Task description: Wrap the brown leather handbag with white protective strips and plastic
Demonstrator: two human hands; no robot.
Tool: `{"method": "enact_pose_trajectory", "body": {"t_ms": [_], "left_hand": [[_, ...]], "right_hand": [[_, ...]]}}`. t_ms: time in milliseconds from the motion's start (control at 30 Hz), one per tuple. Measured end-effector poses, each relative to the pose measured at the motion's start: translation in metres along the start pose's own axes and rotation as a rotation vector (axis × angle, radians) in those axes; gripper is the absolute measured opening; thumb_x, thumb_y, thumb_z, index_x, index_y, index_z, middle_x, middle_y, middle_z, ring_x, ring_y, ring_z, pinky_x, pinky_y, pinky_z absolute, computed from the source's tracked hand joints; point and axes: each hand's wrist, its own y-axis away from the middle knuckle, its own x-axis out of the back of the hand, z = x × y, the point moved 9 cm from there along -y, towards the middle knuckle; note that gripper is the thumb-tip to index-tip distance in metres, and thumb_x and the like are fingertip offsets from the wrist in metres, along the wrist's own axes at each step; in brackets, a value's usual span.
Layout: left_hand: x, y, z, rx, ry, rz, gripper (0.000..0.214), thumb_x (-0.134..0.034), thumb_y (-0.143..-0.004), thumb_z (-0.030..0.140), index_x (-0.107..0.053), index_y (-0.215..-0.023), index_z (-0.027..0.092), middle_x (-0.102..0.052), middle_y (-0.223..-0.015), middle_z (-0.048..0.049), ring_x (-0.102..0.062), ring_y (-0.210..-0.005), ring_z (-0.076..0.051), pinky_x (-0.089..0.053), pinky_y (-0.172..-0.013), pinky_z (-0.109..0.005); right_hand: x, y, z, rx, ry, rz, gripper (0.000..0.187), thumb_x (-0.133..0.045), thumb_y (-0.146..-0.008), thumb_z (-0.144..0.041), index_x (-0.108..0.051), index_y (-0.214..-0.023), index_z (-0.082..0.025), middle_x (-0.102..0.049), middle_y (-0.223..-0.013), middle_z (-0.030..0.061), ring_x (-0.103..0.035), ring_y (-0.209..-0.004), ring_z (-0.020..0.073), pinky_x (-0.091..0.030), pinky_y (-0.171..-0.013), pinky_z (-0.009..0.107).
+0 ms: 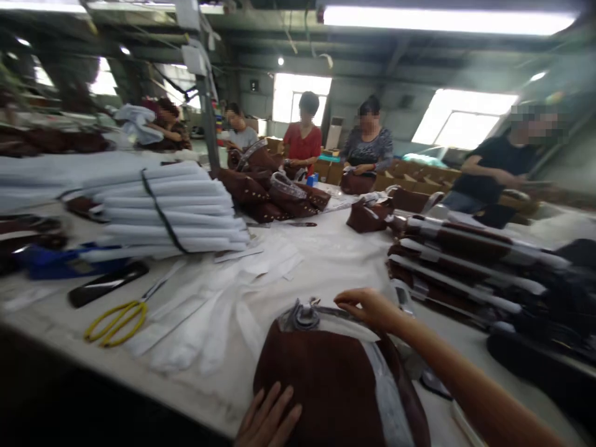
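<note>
Nearest, the left hand (pixel 267 417) lies flat on the brown bag (pixel 326 379), its grip open and holding nothing. The bag rests at the bench's (pixel 335 254) near edge. The right hand (pixel 372 308) curls over the bag's top beside the clasp (pixel 305 313); whether its grip pinches anything I cannot tell. Left of the bag lie yellow scissors (pixel 116 320), farther left a white bundle (pixel 172 208). Beyond the bag, people (pixel 303 139) work.

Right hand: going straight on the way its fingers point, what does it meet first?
Probably the metal fitting on top of the brown bag; the right hand points left at it, though depth is unclear.
</note>
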Motion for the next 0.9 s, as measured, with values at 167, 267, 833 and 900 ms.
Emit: {"method": "enact_pose_trajectory", "body": {"t_ms": [167,267,833,900], "left_hand": [[0.002,-0.001,-0.001,0.025,-0.047,-0.121,0.041,-0.031,-0.105,0.021,-0.069,-0.12,0.029,-0.065,-0.132,0.0001,-0.058,-0.126,-0.021,-0.041,-0.114,-0.041],[0.002,-0.002,0.0,0.027,-0.048,-0.12,0.034,-0.04,-0.103,0.022,-0.069,-0.119,0.031,-0.063,-0.136,0.0013,-0.059,-0.126,-0.021,-0.041,-0.114,-0.041],[-0.004,0.007,-0.001,0.054,-0.057,-0.164,0.027,-0.049,-0.101,0.038,-0.066,-0.122,0.038,-0.057,-0.141,0.0067,-0.056,-0.128,-0.016,-0.036,-0.117,-0.038],[-0.005,0.007,-0.002,0.056,-0.078,-0.164,0.028,-0.047,-0.101,0.04,-0.065,-0.123,0.04,-0.056,-0.141,0.0084,-0.056,-0.128,-0.014,-0.033,-0.118,-0.038]], "right_hand": [[-0.044,-0.102,-0.007,0.105,-0.043,0.013,0.024,-0.059,-0.091,-0.032,-0.076,-0.104,-0.023,-0.077,-0.104,0.0039,-0.072,-0.09,0.0193,-0.054,-0.081,0.027],[-0.074,-0.16,-0.017,0.142,-0.02,0.022,0.021,-0.061,-0.089,-0.026,-0.076,-0.104,-0.023,-0.076,-0.105,0.0049,-0.071,-0.091,0.0194,-0.054,-0.083,0.028],[-0.157,-0.197,-0.083,0.329,0.032,0.017,0.025,-0.07,-0.088,-0.039,-0.068,-0.11,-0.028,-0.069,-0.108,0.0008,-0.066,-0.086,0.0139,-0.049,-0.076,0.024],[-0.157,-0.198,-0.083,0.275,0.049,0.063,0.027,-0.062,-0.093,-0.042,-0.066,-0.114,-0.027,-0.068,-0.108,0.0027,-0.066,-0.083,0.0142,-0.049,-0.075,0.026]]}}
